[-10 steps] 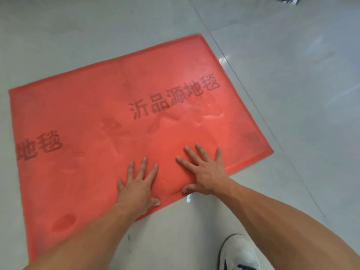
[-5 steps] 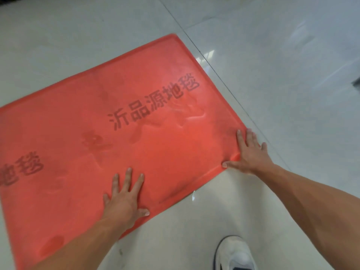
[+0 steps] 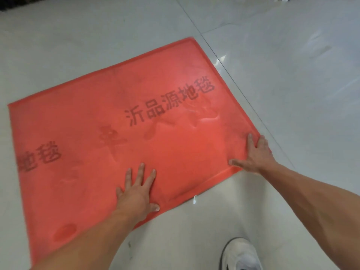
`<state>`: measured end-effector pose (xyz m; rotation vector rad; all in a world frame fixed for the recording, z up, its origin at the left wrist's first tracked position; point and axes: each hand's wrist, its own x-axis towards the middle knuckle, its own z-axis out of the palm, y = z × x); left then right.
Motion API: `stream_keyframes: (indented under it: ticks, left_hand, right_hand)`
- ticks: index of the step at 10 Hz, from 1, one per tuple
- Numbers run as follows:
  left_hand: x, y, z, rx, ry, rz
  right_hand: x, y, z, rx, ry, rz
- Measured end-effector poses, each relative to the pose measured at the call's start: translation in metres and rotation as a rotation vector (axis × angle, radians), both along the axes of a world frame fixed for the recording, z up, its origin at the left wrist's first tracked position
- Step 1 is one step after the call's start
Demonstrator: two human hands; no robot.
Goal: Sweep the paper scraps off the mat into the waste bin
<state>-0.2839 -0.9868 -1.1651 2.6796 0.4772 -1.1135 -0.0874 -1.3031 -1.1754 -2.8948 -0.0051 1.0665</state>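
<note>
White shoe: leather-look trainer at the bottom right of the frame, standing on the floor, apart from the mat.
Left hand: flat on the mat near its lower edge, fingers spread wide, palm down, holding nothing; it sits where it sat a second ago.
Right hand: a second ago it lay flat beside the left; now it is out at the mat's right corner, fingers wide over the edge, thumb along the lower edge. Whether it grips the corner or only presses it, I cannot tell.
Meaning for the task: likely the mat is being squared or smoothed, not swept.
Mat: red, soft, dented with prints, dark characters across it, filling the middle of the frame.
Paper scraps: none visible on the mat; one small pale fleck lies on the floor just below its lower edge.
Waste bin: not in view.
Floor: pale glossy tiles with glare, a grout line running past the mat's right side.
</note>
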Motion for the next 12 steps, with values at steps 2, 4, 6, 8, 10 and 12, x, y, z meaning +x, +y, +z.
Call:
stream_keyframes:
  ticks: [2, 4, 6, 8, 10, 12]
  left_hand:
    - [-0.003, 0.001, -0.001, -0.021, -0.030, -0.004]
    - [-0.028, 0.030, 0.005, -0.025, -0.130, 0.043]
    - [-0.076, 0.088, 0.009, 0.203, -0.213, 0.251]
    - [-0.100, 0.138, -0.024, 0.136, -0.058, 0.387]
    - [-0.088, 0.143, -0.021, 0.078, 0.066, 0.331]
    - [-0.072, 0.154, 0.013, 0.045, -0.251, 0.383]
  right_hand:
    - [-0.015, 0.059, 0.007, 0.006, -0.044, 0.216]
    - [-0.015, 0.080, 0.006, -0.026, 0.016, 0.167]
    - [-0.011, 0.114, 0.019, -0.076, -0.069, 0.198]
    - [-0.036, 0.153, 0.002, -0.057, -0.046, 0.382]
    - [-0.044, 0.175, 0.018, -0.196, -0.036, 0.357]
    - [-0.056, 0.224, 0.043, -0.046, -0.055, 0.564]
